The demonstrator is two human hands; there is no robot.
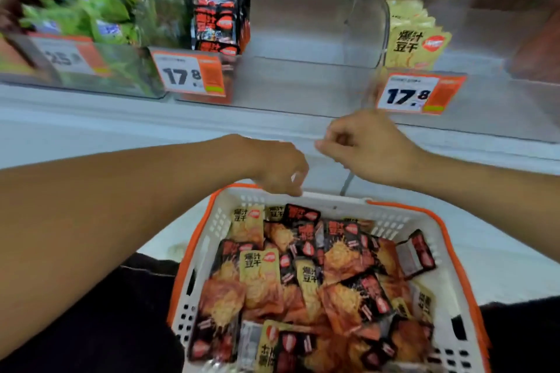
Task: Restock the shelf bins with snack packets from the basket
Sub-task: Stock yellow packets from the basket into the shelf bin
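Note:
A white basket with an orange rim point(454, 239) sits low in front of me, filled with several black, red and yellow snack packets point(306, 275). My left hand point(278, 166) hovers over the basket's far edge with loosely curled fingers, holding nothing. My right hand point(369, 145) is just right of it, above the basket and below the shelf, fingers curled and empty. On the shelf, a clear bin holds a row of black packets point(219, 15) at its left side. The bin to its right holds yellow packets point(415, 42).
Price tags reading 17.8 hang on the black-packet bin point(189, 76) and the yellow-packet bin point(419, 94). Green packets point(91, 0) fill the bin at far left. A white shelf ledge point(121, 118) runs below the bins. My dark-clothed legs flank the basket.

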